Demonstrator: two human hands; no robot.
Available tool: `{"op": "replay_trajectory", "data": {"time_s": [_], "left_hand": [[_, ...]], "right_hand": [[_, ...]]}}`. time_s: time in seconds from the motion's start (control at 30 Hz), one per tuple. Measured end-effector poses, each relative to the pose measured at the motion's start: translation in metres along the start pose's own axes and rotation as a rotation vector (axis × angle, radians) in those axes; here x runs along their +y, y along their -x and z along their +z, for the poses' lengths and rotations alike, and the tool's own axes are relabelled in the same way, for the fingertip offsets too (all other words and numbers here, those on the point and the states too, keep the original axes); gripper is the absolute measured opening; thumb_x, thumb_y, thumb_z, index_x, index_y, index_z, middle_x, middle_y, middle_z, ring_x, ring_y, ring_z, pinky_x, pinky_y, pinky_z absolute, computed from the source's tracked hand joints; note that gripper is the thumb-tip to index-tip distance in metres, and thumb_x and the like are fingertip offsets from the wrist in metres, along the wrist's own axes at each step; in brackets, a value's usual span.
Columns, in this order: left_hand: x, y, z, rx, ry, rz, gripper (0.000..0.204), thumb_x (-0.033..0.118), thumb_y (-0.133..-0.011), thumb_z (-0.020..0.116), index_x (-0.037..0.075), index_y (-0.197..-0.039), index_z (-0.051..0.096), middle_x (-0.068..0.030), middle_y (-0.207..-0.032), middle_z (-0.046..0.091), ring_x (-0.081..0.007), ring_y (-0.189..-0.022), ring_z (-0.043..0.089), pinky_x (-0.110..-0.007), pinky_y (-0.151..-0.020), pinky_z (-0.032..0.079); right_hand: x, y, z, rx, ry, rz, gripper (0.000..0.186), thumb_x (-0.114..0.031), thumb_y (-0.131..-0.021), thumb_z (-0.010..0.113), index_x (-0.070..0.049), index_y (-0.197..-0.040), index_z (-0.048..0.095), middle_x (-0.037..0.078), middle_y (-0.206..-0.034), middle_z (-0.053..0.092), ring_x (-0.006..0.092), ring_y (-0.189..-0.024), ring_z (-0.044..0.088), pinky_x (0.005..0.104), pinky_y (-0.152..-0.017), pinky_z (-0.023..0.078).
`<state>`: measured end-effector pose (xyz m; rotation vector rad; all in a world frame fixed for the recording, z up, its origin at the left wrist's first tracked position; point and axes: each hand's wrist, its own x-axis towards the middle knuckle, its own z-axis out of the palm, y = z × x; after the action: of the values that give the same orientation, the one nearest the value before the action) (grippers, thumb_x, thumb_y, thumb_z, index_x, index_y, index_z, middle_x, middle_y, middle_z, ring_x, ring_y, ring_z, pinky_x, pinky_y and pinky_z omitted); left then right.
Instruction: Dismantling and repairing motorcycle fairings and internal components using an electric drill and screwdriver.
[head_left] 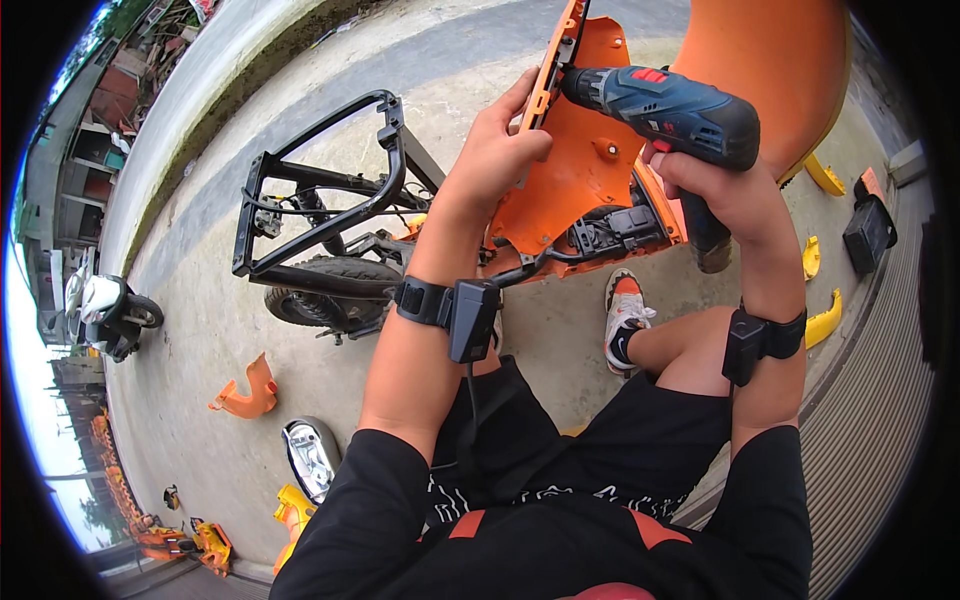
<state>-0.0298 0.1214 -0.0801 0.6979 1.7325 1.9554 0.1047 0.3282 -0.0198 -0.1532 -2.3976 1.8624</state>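
My right hand (705,185) is wrapped round the grip of a blue and black cordless drill (670,110), one finger by its red trigger. The drill's chuck points left and meets the edge of an orange plastic scooter panel (570,180); whether a bit sits in a screw there is too small to tell. My left hand (505,145) grips the panel's left edge, thumb on the near side and fingers mostly hidden behind. Below the panel, a black part with cables (618,230) shows inside the orange bodywork. A black tubular scooter frame (375,200) with a wheel stands to the left.
A large curved orange panel (765,70) rises at the upper right. Yellow plastic pieces (822,318) and a black box (868,235) lie at the right. On the left floor are an orange piece (247,390), a headlight (312,458) and a parked scooter (108,310).
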Motion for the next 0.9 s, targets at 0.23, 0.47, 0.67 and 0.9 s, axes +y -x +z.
{"op": "replay_trajectory", "data": {"time_s": [0.23, 0.47, 0.67, 0.9], "left_hand": [[-0.0035, -0.0017, 0.0007, 0.007, 0.001, 0.000, 0.081, 0.000, -0.072, 0.051, 0.007, -0.152, 0.040, 0.0036, -0.082, 0.057, -0.0021, -0.058, 0.042, -0.020, -0.049, 0.035], [-0.0051, -0.0009, -0.0009, 0.020, -0.056, -0.045, 0.079, 0.005, -0.071, 0.052, 0.004, -0.150, 0.043, 0.0009, -0.103, 0.060, -0.0073, -0.083, 0.052, -0.020, -0.077, 0.042], [-0.0066, -0.0023, -0.0017, 0.014, -0.049, -0.035, 0.081, 0.004, -0.071, 0.052, 0.006, -0.152, 0.040, 0.0020, -0.090, 0.057, -0.0054, -0.068, 0.046, -0.020, -0.062, 0.038], [-0.0062, -0.0035, -0.0013, -0.030, -0.107, -0.034, 0.085, 0.005, -0.071, 0.053, 0.010, -0.154, 0.037, 0.0031, -0.076, 0.055, -0.0041, -0.053, 0.040, -0.022, -0.046, 0.033]], "right_hand": [[0.0014, -0.0005, -0.0014, 0.011, 0.018, 0.019, 0.023, -0.014, -0.081, 0.073, -0.003, -0.100, 0.067, -0.001, -0.079, 0.063, 0.0082, -0.065, 0.058, 0.0265, -0.061, 0.049], [0.0012, 0.0002, -0.0020, 0.024, 0.014, 0.011, 0.023, -0.015, -0.080, 0.073, -0.003, -0.099, 0.067, 0.000, -0.077, 0.063, 0.0081, -0.065, 0.058, 0.0264, -0.061, 0.049], [0.0017, 0.0007, -0.0023, 0.035, 0.014, 0.024, 0.021, -0.014, -0.080, 0.073, -0.004, -0.098, 0.068, 0.000, -0.076, 0.063, 0.0083, -0.065, 0.058, 0.0263, -0.061, 0.049], [0.0003, 0.0016, -0.0058, -0.012, 0.080, -0.127, 0.024, -0.007, -0.080, 0.072, -0.002, -0.103, 0.066, 0.001, -0.083, 0.065, 0.0085, -0.070, 0.059, 0.0266, -0.066, 0.050]]}}
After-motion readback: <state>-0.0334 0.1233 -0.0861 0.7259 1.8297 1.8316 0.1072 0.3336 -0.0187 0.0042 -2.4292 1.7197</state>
